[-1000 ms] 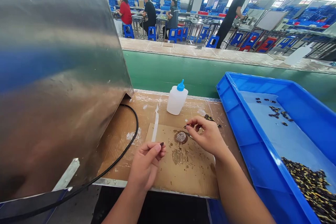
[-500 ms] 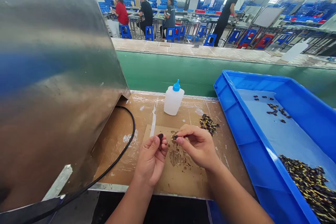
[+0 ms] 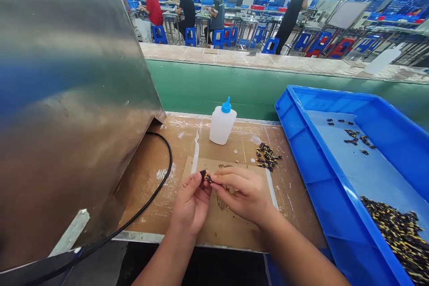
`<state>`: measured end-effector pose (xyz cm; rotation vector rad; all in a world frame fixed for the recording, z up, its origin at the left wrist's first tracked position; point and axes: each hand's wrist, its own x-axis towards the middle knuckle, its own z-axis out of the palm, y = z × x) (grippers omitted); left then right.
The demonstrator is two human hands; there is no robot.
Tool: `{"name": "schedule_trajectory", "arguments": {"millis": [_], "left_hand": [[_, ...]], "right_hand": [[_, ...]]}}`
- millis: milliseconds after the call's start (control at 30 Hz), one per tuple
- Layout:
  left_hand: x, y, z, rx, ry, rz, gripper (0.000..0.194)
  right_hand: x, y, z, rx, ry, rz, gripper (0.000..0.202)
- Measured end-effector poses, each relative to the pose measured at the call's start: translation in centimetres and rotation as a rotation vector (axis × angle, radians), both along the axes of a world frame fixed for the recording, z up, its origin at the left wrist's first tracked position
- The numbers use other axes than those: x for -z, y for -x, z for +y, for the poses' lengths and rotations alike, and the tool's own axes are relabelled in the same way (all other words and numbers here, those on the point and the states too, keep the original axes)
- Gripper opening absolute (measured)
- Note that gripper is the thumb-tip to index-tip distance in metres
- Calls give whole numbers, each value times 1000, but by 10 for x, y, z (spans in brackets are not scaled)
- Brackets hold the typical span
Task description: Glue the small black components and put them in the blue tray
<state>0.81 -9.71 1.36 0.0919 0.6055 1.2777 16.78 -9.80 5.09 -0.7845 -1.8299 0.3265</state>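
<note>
Between thumb and fingers, my left hand (image 3: 193,199) grips a small dark piece (image 3: 203,173). My right hand (image 3: 243,192) pinches a small black-and-yellow piece (image 3: 208,178) right beside it, and the fingertips of both hands meet. Both hands are above a cardboard sheet (image 3: 234,232) with brown stains, partly hidden by my right hand. Behind them stands a white bottle (image 3: 221,126) with a blue nozzle cap. A small pile of black-and-yellow pieces (image 3: 268,156) lies on the bench to the right of the bottle.
A blue tray (image 3: 321,178) on the right holds many similar pieces (image 3: 395,232). A metal housing (image 3: 73,98) fills the left, with a black cable (image 3: 169,165) curving beside it. Beyond the green belt (image 3: 208,85), several people sit or stand at tables.
My right hand has moved left, bringing its small piece up to the dark piece in my left hand. The view has shifted slightly.
</note>
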Motion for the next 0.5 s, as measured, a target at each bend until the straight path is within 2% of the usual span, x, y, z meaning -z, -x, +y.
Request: {"name": "schedule_trajectory", "arguments": {"millis": [500], "left_hand": [[0, -4, 1, -33, 32, 36, 37]], "right_hand": [[7, -2, 3, 46, -45, -96, 9]]}}
